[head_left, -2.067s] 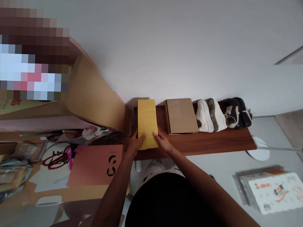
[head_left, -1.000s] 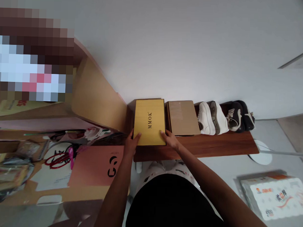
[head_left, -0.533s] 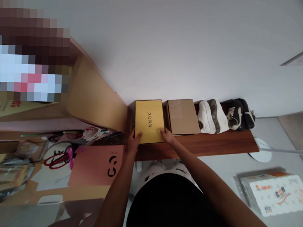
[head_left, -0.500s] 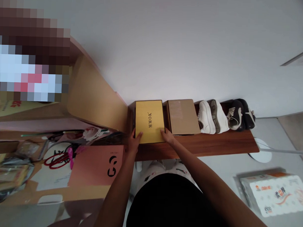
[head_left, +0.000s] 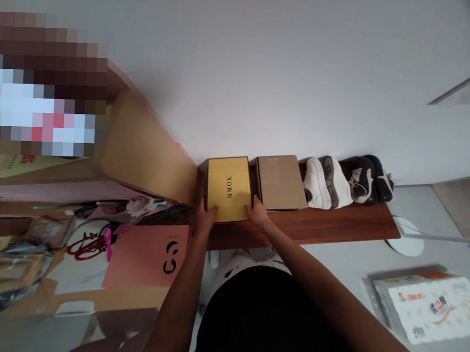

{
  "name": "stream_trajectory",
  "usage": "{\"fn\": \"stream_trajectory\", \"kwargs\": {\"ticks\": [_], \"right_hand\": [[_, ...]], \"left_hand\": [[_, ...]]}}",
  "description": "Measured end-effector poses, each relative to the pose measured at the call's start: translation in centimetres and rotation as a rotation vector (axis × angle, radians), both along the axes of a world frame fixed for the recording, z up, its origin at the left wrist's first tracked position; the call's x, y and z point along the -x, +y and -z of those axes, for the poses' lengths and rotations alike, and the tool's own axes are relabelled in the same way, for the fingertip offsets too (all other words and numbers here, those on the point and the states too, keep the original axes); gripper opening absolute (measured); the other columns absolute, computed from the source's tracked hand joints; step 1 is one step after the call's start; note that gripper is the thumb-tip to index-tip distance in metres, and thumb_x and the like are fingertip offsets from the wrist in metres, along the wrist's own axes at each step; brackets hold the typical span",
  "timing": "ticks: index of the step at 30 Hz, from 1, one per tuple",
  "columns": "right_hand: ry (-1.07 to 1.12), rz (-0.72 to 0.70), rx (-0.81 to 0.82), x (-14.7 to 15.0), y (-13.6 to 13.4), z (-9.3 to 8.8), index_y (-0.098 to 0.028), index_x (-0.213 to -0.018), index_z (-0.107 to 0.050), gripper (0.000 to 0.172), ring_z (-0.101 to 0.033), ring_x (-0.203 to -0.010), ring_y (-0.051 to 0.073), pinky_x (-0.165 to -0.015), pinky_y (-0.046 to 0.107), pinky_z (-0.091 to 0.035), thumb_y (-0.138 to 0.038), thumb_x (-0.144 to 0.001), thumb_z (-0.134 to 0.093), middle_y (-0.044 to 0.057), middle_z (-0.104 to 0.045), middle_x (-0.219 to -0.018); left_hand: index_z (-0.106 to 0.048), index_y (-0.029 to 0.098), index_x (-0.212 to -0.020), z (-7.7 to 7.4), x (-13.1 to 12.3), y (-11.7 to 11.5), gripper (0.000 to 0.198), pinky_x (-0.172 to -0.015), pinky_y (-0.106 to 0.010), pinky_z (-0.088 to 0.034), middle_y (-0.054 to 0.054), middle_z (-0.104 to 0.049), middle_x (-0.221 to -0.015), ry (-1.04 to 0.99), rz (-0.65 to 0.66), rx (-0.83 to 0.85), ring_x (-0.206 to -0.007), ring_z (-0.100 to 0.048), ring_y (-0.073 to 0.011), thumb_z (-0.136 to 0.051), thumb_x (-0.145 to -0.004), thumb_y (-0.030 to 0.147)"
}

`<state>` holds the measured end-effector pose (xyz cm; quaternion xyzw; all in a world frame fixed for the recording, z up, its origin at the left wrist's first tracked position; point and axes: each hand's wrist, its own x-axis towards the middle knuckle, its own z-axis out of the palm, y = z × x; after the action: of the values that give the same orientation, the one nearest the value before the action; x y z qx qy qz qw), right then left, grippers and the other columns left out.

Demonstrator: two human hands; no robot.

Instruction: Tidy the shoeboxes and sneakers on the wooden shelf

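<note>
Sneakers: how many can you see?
4, in a row: a white sneaker beside the brown cardboard box, a second white sneaker, a black sneaker, then another black sneaker farthest right. Others may be hidden.

At the left end of the counter (head_left: 329, 223), the MMOK box (head_left: 230, 191) is between left hand (head_left: 206, 216) and right hand (head_left: 258, 211). Rightward along the counter come a cardboard box (head_left: 283, 183), a pair of sneakers (head_left: 317, 184), then a second pair (head_left: 360, 181). A tissue pack (head_left: 433, 308) lies in front, right.

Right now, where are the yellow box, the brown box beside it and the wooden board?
Yellow box (head_left: 229, 189), head view: its lettered top.
Brown box (head_left: 281, 183), head view: top's middle.
Wooden board (head_left: 333, 221), head view: bare front part.
</note>
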<state>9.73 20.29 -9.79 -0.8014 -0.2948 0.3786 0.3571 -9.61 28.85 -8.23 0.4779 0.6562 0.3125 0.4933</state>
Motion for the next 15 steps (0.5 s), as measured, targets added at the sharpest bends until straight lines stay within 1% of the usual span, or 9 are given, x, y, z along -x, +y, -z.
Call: {"fn": "stream_trajectory", "kwargs": {"ticks": [2, 3, 4, 5, 7, 9, 10, 13, 15], "right_hand": [[-0.026, -0.013, -0.097, -1.4, -1.4, -0.7, -0.009, -0.142, -0.050, 0.064, -0.050, -0.136, 0.032, -0.117, 0.044, -0.034, -0.038, -0.085, -0.059, 0.021, -0.056, -0.142], [-0.025, -0.005, -0.143, -2.4, -2.3, -1.1, -0.011, -0.141, -0.051, 0.063, -0.050, -0.135, 0.031, -0.116, 0.045, -0.035, -0.041, -0.086, -0.058, 0.019, -0.056, -0.143], [-0.022, 0.016, -0.176, -3.7, -3.2, -1.4, -0.013, -0.141, -0.052, 0.062, -0.052, -0.134, 0.030, -0.115, 0.046, -0.037, -0.043, -0.086, -0.057, 0.018, -0.057, -0.142], [-0.025, 0.049, -0.194, -5.3, -4.2, -1.7, -0.014, -0.140, -0.052, 0.062, -0.053, -0.132, 0.030, -0.113, 0.046, -0.040, -0.046, -0.087, -0.055, 0.017, -0.057, -0.141], [-0.074, 0.128, -0.194, -8.6, -5.8, -2.2, -0.012, -0.138, -0.054, 0.062, -0.055, -0.129, 0.031, -0.110, 0.047, -0.042, -0.048, -0.088, -0.052, 0.019, -0.058, -0.139], [-0.166, 0.185, -0.162, -11.9, -6.8, -2.5, -0.009, -0.135, -0.055, 0.061, -0.054, -0.129, 0.032, -0.111, 0.049, -0.040, -0.048, -0.088, -0.051, 0.021, -0.059, -0.137], [-0.211, 0.200, -0.143, -13.4, -7.1, -2.5, -0.009, -0.135, -0.055, 0.061, -0.053, -0.130, 0.033, -0.112, 0.049, -0.038, -0.047, -0.088, -0.050, 0.022, -0.059, -0.137], [-0.283, 0.208, -0.074, -17.0, -7.0, -2.2, -0.007, -0.135, -0.054, 0.059, -0.050, -0.133, 0.034, -0.114, 0.049, -0.035, -0.043, -0.088, -0.050, 0.023, -0.058, -0.137], [-0.271, 0.203, 0.027, -18.2, -6.2, -1.6, -0.007, -0.135, -0.054, 0.056, -0.052, -0.132, 0.035, -0.113, 0.048, -0.037, -0.039, -0.089, -0.049, 0.024, -0.060, -0.134]], "left_hand": [[-0.058, 0.017, -0.134, -1.1, -1.1, -0.3, 0.066, -0.120, -0.036, -0.029, -0.016, -0.052, -0.147, 0.060, -0.020, -0.122, -0.146, -0.037, -0.0271, -0.081, -0.071, 0.021], [-0.057, 0.018, -0.134, -1.5, -2.0, -0.7, 0.065, -0.122, -0.035, -0.026, -0.015, -0.049, -0.150, 0.063, -0.014, -0.165, -0.147, -0.035, -0.0265, -0.079, -0.073, 0.022], [-0.057, 0.018, -0.134, -1.9, -3.2, -1.2, 0.062, -0.122, -0.034, -0.025, -0.015, -0.049, -0.150, 0.036, 0.004, -0.182, -0.146, -0.037, -0.0257, -0.078, -0.076, 0.023], [-0.058, 0.019, -0.133, -2.2, -4.6, -1.8, 0.058, -0.121, -0.034, -0.027, -0.014, -0.051, -0.149, -0.019, 0.031, -0.169, -0.144, -0.040, -0.0248, -0.076, -0.078, 0.024], [-0.060, 0.020, -0.130, -2.1, -8.1, -3.1, 0.050, -0.117, -0.033, -0.035, -0.013, -0.056, -0.144, -0.176, 0.112, -0.072, -0.139, -0.047, -0.0237, -0.073, -0.082, 0.024], [-0.061, 0.019, -0.129, -1.4, -12.0, -4.2, 0.046, -0.114, -0.033, -0.039, -0.014, -0.059, -0.141, -0.299, 0.200, 0.057, -0.137, -0.050, -0.0238, -0.070, -0.085, 0.023], [-0.060, 0.018, -0.130, -0.8, -13.8, -4.6, 0.045, -0.114, -0.034, -0.039, -0.016, -0.057, -0.143, -0.319, 0.232, 0.110, -0.138, -0.049, -0.0242, -0.070, -0.086, 0.024], [-0.059, 0.013, -0.130, 1.3, -18.4, -4.8, 0.048, -0.115, -0.036, -0.036, -0.019, -0.053, -0.147, -0.233, 0.240, 0.190, -0.143, -0.043, -0.0263, -0.068, -0.087, 0.031], [-0.061, 0.012, -0.127, 2.7, -20.2, -4.3, 0.049, -0.114, -0.037, -0.037, -0.021, -0.055, -0.144, -0.169, 0.211, 0.214, -0.144, -0.040, -0.0285, -0.065, -0.088, 0.041]]}}
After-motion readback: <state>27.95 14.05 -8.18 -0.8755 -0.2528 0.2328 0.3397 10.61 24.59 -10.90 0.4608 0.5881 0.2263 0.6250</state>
